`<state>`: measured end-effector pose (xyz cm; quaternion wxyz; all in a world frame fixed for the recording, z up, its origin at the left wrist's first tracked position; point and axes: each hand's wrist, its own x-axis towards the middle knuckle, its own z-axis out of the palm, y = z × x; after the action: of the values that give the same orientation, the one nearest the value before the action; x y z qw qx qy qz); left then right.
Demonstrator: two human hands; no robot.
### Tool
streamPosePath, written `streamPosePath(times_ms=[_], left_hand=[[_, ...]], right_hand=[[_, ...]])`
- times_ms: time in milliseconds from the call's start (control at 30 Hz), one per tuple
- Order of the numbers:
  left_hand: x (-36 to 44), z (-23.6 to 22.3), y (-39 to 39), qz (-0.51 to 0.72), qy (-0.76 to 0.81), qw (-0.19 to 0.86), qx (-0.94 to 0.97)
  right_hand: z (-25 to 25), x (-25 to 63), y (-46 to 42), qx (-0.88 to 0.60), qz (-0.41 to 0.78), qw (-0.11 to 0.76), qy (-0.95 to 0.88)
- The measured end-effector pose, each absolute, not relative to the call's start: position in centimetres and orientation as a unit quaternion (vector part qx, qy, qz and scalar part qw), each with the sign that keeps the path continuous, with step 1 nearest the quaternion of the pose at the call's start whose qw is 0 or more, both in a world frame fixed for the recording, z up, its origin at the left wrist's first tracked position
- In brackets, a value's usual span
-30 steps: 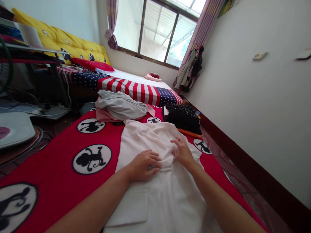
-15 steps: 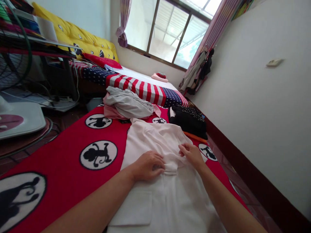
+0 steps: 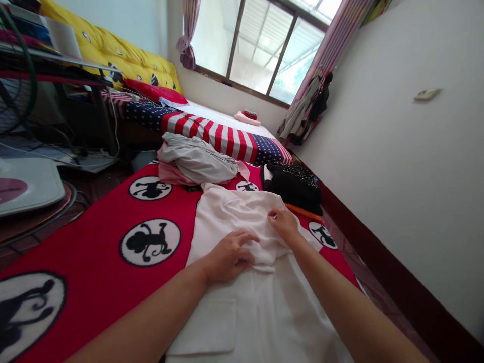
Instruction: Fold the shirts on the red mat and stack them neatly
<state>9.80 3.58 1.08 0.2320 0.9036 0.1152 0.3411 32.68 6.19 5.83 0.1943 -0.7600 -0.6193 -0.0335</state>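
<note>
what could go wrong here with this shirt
The pale shirt is bunched under the left hand and right hand, so creases may get pressed in. Its far end lies against the grey garment, which could get dragged. The black clothes sit near the bed edge and might slide off if bumped.

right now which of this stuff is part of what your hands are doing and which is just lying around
In use:
- pale pink shirt
- left hand
- right hand

Lying about:
- red monkey-print blanket, under the shirt
- grey garment
- pink garment
- black clothes pile
</note>
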Motion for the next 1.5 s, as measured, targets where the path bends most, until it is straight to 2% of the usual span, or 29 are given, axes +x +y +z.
streamPosePath(times_ms=[100,167,267,367,467,633,700,833,933,1033,1233,1367,1433,1500], left_hand=[[9.7,1.4,3.4,0.341,0.12,0.224,0.905],[9.6,1.6,3.3,0.339,0.12,0.228,0.905],[9.6,1.8,3.2,0.34,0.119,0.241,0.901],[9.7,1.8,3.1,0.329,0.114,0.253,0.903],[9.8,1.7,3.0,0.32,0.112,0.259,0.904],[9.7,1.7,3.0,0.305,0.102,0.267,0.909],[9.7,1.6,3.0,0.304,0.102,0.269,0.908],[9.6,1.6,3.1,0.318,0.111,0.275,0.9],[9.6,1.6,3.0,0.332,0.118,0.277,0.894],[9.5,1.8,2.9,0.336,0.115,0.282,0.891],[9.4,2.2,2.8,0.331,0.159,0.302,0.88],[9.7,1.6,3.1,0.343,0.175,0.311,0.869],[9.8,1.3,3.2,0.332,0.156,0.294,0.883],[9.9,1.0,3.3,0.318,0.132,0.275,0.898]], right_hand=[[5.6,32.7,3.4,-0.718,-0.052,0.281,-0.635],[5.7,32.5,1.0,-0.71,-0.022,0.318,-0.628],[5.9,32.3,-2.6,-0.733,0.07,0.306,-0.603],[5.5,32.0,-4.8,-0.765,0.219,0.268,-0.544],[4.7,31.4,-5.4,-0.768,0.344,0.269,-0.467],[4.0,30.2,-4.4,-0.756,0.372,0.315,-0.437],[4.2,29.8,-4.1,-0.749,0.366,0.353,-0.425],[5.0,29.3,-4.1,-0.693,0.378,0.485,-0.376],[5.4,28.8,-4.6,-0.609,0.464,0.564,-0.31],[5.4,28.5,-5.0,-0.546,0.549,0.591,-0.229],[5.7,28.6,-6.5,-0.517,0.623,0.566,-0.158],[6.3,29.1,-7.8,-0.548,0.657,0.468,-0.223],[6.3,29.6,-8.1,-0.589,0.634,0.397,-0.307],[6.1,30.2,-7.8,-0.646,0.541,0.365,-0.397]])
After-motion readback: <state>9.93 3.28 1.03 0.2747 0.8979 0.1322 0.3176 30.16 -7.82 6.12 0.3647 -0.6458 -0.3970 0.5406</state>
